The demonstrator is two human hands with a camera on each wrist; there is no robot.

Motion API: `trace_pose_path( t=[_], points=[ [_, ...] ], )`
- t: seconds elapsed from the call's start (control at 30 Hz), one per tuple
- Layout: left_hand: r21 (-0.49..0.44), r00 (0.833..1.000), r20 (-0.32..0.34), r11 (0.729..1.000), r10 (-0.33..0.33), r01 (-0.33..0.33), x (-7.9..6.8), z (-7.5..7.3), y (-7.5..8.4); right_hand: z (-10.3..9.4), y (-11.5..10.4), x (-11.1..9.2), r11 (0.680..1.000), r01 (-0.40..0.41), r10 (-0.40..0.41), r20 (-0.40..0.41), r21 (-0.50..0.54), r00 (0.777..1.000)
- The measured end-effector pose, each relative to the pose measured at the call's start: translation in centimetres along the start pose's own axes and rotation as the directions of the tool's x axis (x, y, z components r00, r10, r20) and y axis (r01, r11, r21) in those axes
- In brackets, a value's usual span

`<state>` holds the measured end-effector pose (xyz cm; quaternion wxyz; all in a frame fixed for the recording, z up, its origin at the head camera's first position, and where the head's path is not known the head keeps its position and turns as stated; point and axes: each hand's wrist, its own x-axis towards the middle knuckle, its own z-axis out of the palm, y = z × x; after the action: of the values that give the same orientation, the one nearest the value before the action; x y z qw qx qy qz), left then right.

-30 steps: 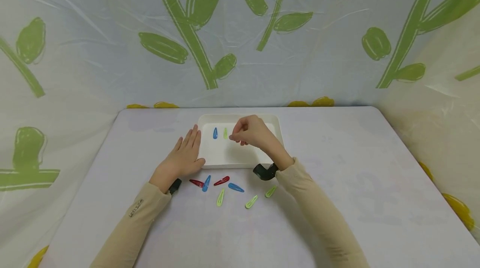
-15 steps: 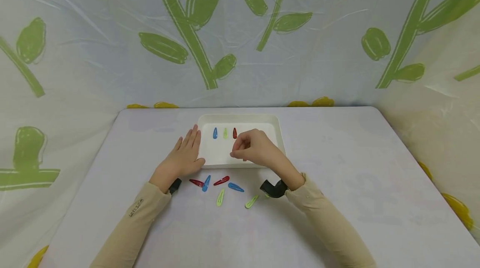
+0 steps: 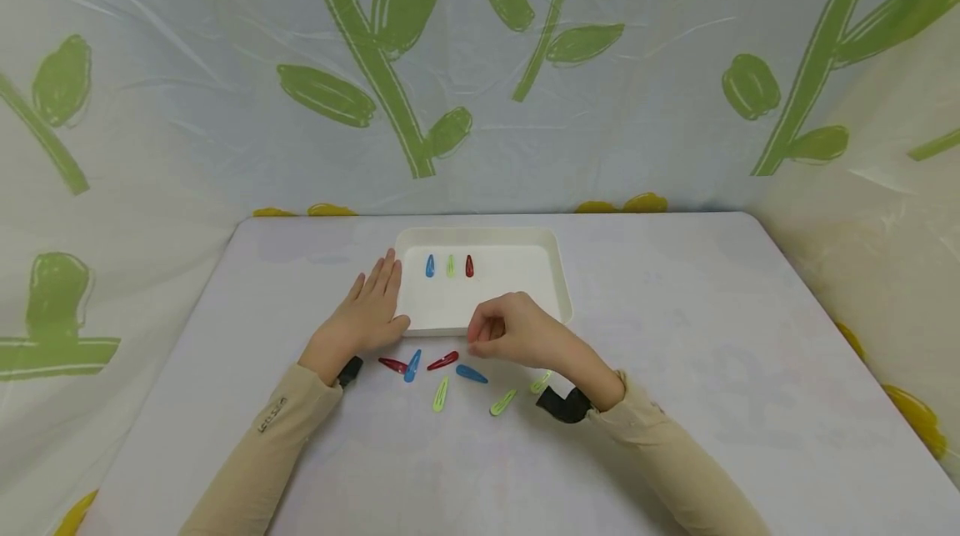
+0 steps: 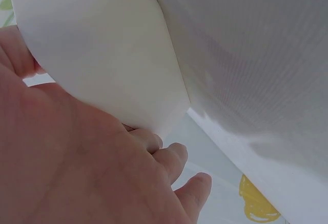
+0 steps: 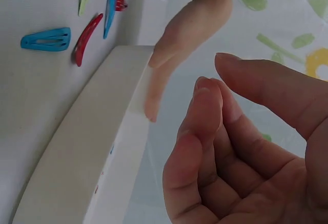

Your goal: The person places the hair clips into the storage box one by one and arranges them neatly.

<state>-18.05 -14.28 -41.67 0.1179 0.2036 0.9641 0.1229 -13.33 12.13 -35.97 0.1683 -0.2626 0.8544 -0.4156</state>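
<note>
In the head view my left hand [image 3: 363, 315] lies with straight fingers along the left side of a white tray [image 3: 517, 282]. The left wrist view shows that hand's fingers touching the tray's outer wall. A blue hair clip [image 3: 430, 266], a green hair clip [image 3: 451, 266] and a red hair clip [image 3: 469, 266] stand in a row inside the tray. My right hand [image 3: 521, 328] hovers over the tray's front edge, fingers loosely curled. Its thumb and fingertips are apart in the right wrist view, and nothing is between them.
In front of the tray lie several loose clips, among them a red clip [image 3: 443, 361], a blue clip [image 3: 472, 373] and a green clip [image 3: 502, 403]. Another green clip [image 3: 541, 382] is close to the right wrist. A flower-printed sheet [image 3: 637, 119] rises behind the table.
The red clip has come to lie in the tray beside the green one, let go by my right hand. That hand has drawn back toward the loose clips. My left hand stays put.
</note>
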Motion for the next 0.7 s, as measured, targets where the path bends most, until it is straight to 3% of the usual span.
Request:
trace_pose_path(
  t=[0.2, 0.4, 0.7],
  points=[
    [0.006, 1.0, 0.008, 1.0, 0.003, -0.003, 0.0, 0.0, -0.1, 0.5, 0.5, -0.7, 0.999, 0.023, -0.022, 0.049, -0.024, 0.999],
    [0.009, 1.0, -0.002, 1.0, 0.005, -0.005, -0.1, -0.1, 0.0, 1.4, 1.6, -0.7, 0.998, -0.001, 0.004, 0.048, -0.062, 0.999],
    [-0.001, 1.0, 0.003, 1.0, 0.008, -0.008, -0.2, -0.1, 0.1, 4.0, 2.8, 0.0, 0.956, -0.075, 0.088, 0.034, -0.285, 0.996]
  ],
)
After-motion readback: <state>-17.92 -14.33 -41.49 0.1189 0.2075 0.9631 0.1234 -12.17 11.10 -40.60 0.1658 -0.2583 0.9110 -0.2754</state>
